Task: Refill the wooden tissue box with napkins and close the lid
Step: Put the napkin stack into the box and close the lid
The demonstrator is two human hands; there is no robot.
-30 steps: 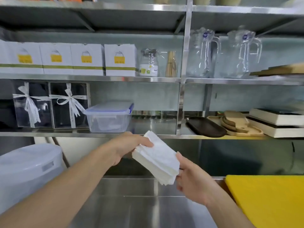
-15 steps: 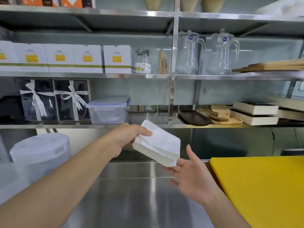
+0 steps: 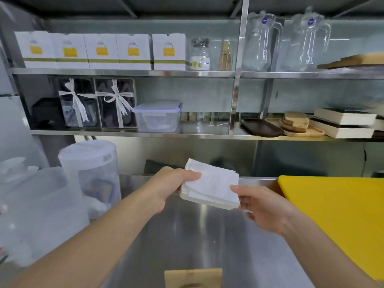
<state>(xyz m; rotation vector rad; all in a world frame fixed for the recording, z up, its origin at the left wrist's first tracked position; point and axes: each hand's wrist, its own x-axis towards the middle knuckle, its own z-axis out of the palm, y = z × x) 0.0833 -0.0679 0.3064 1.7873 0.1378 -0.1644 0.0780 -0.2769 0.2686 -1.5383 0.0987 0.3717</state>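
A stack of white napkins (image 3: 212, 185) hangs in the air above the steel counter, tilted a little. My left hand (image 3: 172, 185) grips its left edge, thumb on top. On the stack's right corner my right hand (image 3: 261, 206) pinches with thumb above and fingers below. At the bottom edge of the view the top of the light wooden tissue box (image 3: 193, 277) shows on the counter, below the napkins; only a strip of it is visible, and whether its lid is open is hidden.
A yellow cutting board (image 3: 336, 215) lies on the steel counter (image 3: 197, 235) at the right. Translucent plastic containers (image 3: 89, 173) stand at the left. Steel shelves (image 3: 133, 134) behind hold white cartons, ribboned gift boxes, a lidded plastic tub, glass pitchers and wooden trays.
The napkin stack has come down and toward me. My right hand, open under it half a second ago, now grips its right corner. The wooden box has come into view at the bottom.
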